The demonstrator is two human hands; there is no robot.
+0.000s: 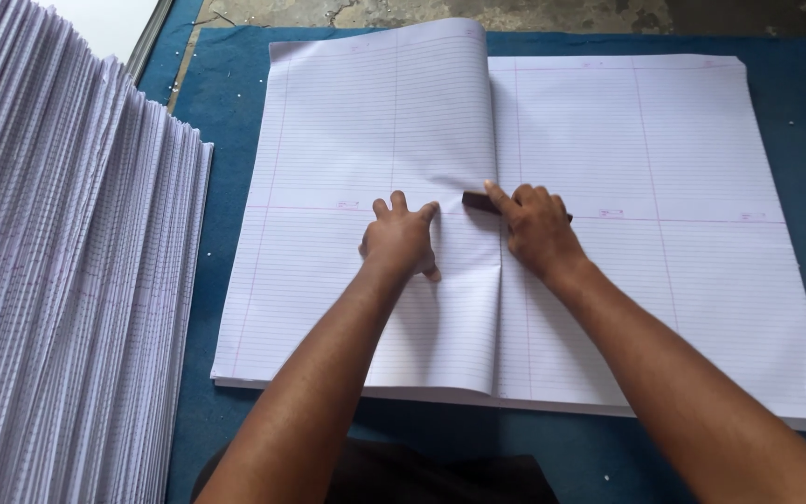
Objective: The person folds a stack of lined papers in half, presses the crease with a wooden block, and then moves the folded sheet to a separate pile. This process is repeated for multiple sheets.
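White ruled paper, big rectangular sheets (664,187) with thin blue lines and pink margin lines, lies in a flat pile on a blue felt-like mat (795,112), covering most of the mat from its far edge to near its front edge. Top sheet (375,121) is folded over onto the pile's left half, smooth but bowed up along the fold in the middle, with soft creases fanning out near the hands. Left hand (401,238) is palm down on the folded sheet, fingers spread and nearly flat, thumb out to the right, pressing the paper, gripping nothing. Right hand (535,227) sits just right of the fold, fingers curled over a small dark brown wooden block (479,201), long and narrow, flat on the paper; index finger stretched along its top, block's left end poking out toward the fold line. Hands near each other, not touching. Both forearms bare, coming in from the mat's front edge. Along the mat's left edge stands a tall stack of folded sheets (67,280), same ruled paper, edges fanned in a ribbed, staggered slope. Rough grey concrete floor (515,14) shows past the mat's far edge. Dark cloth (403,476) at the front edge between the arms, too little visible to tell what it is.
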